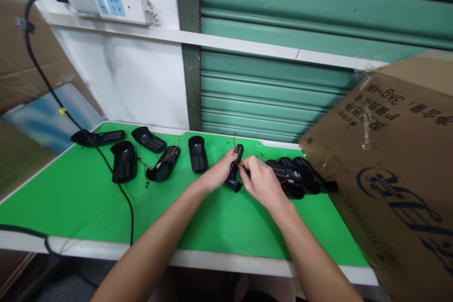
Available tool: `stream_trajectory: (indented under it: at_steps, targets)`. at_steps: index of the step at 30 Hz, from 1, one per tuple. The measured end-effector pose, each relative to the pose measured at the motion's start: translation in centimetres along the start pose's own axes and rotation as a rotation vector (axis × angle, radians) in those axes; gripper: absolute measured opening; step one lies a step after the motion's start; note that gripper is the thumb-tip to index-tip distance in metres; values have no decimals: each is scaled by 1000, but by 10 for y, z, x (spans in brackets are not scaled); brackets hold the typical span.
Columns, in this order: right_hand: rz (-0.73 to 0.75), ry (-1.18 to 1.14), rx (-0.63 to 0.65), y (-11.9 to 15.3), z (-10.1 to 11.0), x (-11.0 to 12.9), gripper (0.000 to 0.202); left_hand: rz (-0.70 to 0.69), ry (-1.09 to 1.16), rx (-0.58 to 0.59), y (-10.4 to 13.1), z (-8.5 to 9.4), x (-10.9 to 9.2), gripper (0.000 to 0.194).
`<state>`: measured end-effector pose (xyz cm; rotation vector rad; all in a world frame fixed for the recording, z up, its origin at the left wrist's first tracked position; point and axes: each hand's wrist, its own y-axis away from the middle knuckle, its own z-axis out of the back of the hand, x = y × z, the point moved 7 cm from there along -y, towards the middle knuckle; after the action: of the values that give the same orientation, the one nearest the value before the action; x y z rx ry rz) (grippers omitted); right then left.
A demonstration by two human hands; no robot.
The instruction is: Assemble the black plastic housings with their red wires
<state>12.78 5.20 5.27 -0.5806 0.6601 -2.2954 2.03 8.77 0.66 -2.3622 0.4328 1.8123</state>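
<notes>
My left hand (pixel 222 170) is closed around a black plastic housing (pixel 234 184), which stands tilted above the green table top. A thin red wire rises from its upper end. Close by on the right, my right hand (pixel 257 177) has its thumb and fingers pinched together at the housing's side; whatever lies between those fingertips is too small to make out. A similar black housing (pixel 198 155) lies to the left of my hands. Beyond my right hand, several more black housings (pixel 295 174) are bunched together, some with red wires.
More black housings (pixel 123 161) are scattered on the left of the green table top (pixel 85 198). A black cable (pixel 127 198) crosses the table from a power strip (pixel 109 5) on the wall. A large cardboard box (pixel 396 165) stands at the right edge, with a green shutter (pixel 269 85) behind.
</notes>
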Motion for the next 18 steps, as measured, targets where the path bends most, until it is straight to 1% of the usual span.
stream_trajectory:
  at_steps: [3, 5, 8, 11, 13, 15, 18]
  targets:
    - [2, -16, 27, -1, -1, 2, 14, -42, -42, 39, 0, -1, -3, 33]
    - [7, -12, 34, -2, -1, 3, 15, -45, -58, 24, 0, 1, -3, 34]
    - [12, -12, 16, -2, -1, 3, 16, -26, -53, 14, 0, 2, -3, 37]
    - [8, -42, -18, -2, 0, 2, 16, -28, -36, 67, 2, -3, -5, 41]
    - [-8, -78, -26, -2, 0, 1, 16, -45, -45, 79, 3, -4, -6, 40]
    - [-60, -172, -45, -2, 1, -4, 15, -43, -75, 66, 2, -3, -5, 38]
    - [-190, -446, -105, -1, 2, -14, 16, -22, -194, -6, 1, 3, -3, 32]
